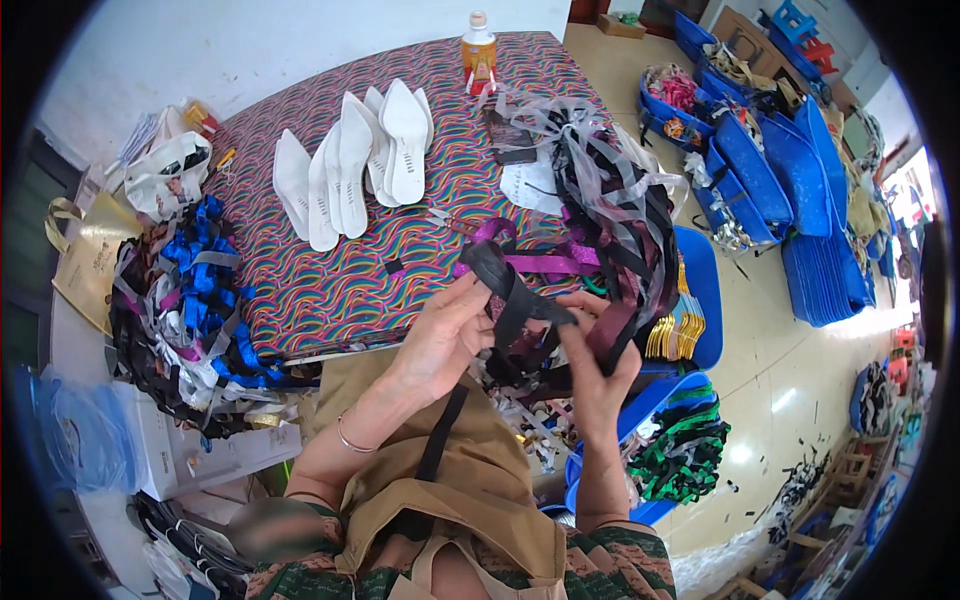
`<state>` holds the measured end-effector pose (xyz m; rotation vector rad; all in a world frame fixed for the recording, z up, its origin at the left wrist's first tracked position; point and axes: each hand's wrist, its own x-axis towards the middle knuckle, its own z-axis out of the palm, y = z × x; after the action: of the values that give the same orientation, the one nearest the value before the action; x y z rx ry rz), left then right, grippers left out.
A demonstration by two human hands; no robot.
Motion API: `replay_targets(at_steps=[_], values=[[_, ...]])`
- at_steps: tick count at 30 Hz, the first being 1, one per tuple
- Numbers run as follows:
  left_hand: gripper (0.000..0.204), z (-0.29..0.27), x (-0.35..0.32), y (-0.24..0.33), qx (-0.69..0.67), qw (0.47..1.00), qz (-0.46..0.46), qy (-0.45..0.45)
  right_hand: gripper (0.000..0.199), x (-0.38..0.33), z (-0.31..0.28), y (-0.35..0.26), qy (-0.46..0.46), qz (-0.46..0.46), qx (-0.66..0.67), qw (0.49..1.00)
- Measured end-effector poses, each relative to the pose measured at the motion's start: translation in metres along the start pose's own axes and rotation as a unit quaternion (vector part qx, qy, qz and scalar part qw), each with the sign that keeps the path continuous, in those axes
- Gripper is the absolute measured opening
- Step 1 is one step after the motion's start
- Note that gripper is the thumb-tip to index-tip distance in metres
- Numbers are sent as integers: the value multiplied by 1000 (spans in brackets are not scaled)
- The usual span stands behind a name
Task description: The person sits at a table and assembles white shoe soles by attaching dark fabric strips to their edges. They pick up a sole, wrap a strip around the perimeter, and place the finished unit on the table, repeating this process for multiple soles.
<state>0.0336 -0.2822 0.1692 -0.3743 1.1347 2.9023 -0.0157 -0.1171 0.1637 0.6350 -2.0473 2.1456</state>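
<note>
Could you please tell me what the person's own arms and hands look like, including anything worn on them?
The left hand and right hand wear no gloves. A thin, pale metallic bangle circles the left wrist area; none shows on the right. Both forearms are bare below patterned sleeves in green and dull pink; the left sleeve is partly blurred.

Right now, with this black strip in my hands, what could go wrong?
The black strip between your left hand and right hand could snag in the tangled strips heaped at the table's right side. A tug on that heap might also tip the bottle standing near it. And the small scissors, lying by the purple strip, could nick a careless reach.
</note>
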Motion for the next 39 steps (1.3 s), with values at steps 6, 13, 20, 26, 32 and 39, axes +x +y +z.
replay_targets(at_steps=[6,13,20,26,32,39], values=[[29,-13,-1,25,92,996,-2,-1,15,28,-14,-9,-102,240,118,958],[27,-15,-7,58,216,960,-110,-141,11,46,-34,-13,-86,165,20,982],[22,-8,-32,125,149,962,53,-222,16,47,-55,-29,-90,136,21,986],[26,-5,-66,199,57,953,191,-229,25,42,-134,-13,95,55,77,991],[25,-52,-109,281,-17,953,267,-145,26,20,-233,33,347,56,-89,932],[25,-67,-164,375,-71,939,301,-150,25,-46,-335,64,459,74,-284,838]])
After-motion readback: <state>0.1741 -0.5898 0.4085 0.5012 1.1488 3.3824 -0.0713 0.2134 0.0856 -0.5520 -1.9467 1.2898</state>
